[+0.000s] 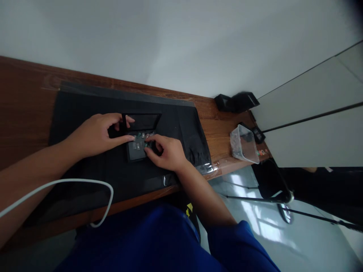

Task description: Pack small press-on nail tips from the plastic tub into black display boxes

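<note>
A small black case (pixel 131 154) lies on a black mat with its lid (pixel 143 122) raised; the lid has a clear window. Inside are several small shiny stones (pixel 138 146), some clear, some greenish or pinkish. My left hand (pixel 98 134) grips the case at its left side: the fingers reach behind the lid, seen through the window, and the thumb rests at the stones. Over the right half of the case, my right hand (pixel 169 153) pinches a small greenish stone (pixel 146 144) between thumb and forefinger. The right hand hides that corner of the case.
The black mat (pixel 85 104) is taped to a wooden table (pixel 211 126) against a white wall. A clear plastic tub (pixel 245 145) and black boxes (pixel 238 102) stand to the right. A white cable (pixel 76 180) loops across my left forearm. Another person's dark clothing (pixel 320 189) shows far right.
</note>
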Demonstrator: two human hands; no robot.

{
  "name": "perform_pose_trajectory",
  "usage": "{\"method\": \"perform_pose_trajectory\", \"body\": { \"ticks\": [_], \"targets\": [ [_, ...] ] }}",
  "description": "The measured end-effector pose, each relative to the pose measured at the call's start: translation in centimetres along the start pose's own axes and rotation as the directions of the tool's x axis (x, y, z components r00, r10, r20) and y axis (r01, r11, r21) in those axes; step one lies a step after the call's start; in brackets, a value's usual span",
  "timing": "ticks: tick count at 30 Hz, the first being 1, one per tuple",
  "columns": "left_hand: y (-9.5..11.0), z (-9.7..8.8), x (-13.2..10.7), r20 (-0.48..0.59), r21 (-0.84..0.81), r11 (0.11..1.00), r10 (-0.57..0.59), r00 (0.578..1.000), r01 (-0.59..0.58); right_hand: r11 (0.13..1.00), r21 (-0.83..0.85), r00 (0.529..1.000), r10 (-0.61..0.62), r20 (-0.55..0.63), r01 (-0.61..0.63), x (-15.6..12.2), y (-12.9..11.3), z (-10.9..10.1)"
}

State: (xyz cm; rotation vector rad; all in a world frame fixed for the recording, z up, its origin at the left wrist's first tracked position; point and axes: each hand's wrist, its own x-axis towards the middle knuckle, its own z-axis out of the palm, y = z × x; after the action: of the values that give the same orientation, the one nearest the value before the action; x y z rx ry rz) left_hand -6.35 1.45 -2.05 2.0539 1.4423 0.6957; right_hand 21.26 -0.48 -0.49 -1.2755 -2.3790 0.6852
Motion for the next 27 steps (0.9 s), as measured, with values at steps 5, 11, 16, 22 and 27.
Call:
{"method": "perform_pose_trajectory", "body": {
  "ticks": [5,11,16,22,27],
  "targets": [
    [0.3,0.1,0.0,-0.008,0.011,1.000,-0.008,1.000,0.008,0.999,0.048,0.999,0.001,-0.035,0.001,-0.1,0.4,0.1],
    [0.2,0.1,0.1,0.002,0.013,1.000,-0.012,1.000,0.012,0.996,-0.065,0.997,0.060,0.039,-0.057,0.5,-0.7,-0.2],
    [0.1,0.1,0.1,0.001,0.027,1.000,-0.011,1.000,0.011,0.995,-0.093,0.998,0.040,0.052,-0.035,0.6,-0.9,-0.1],
    [0.2,0.1,0.2,0.002,0.019,1.000,-0.007,1.000,0.007,0.998,-0.064,0.999,0.028,0.041,-0.025,0.6,-0.4,0.1],
    [0.2,0.0,0.1,-0.004,0.021,1.000,0.002,1.000,-0.002,0.995,-0.088,0.997,0.059,0.055,-0.054,0.7,-0.9,-0.2]
  ]
}}
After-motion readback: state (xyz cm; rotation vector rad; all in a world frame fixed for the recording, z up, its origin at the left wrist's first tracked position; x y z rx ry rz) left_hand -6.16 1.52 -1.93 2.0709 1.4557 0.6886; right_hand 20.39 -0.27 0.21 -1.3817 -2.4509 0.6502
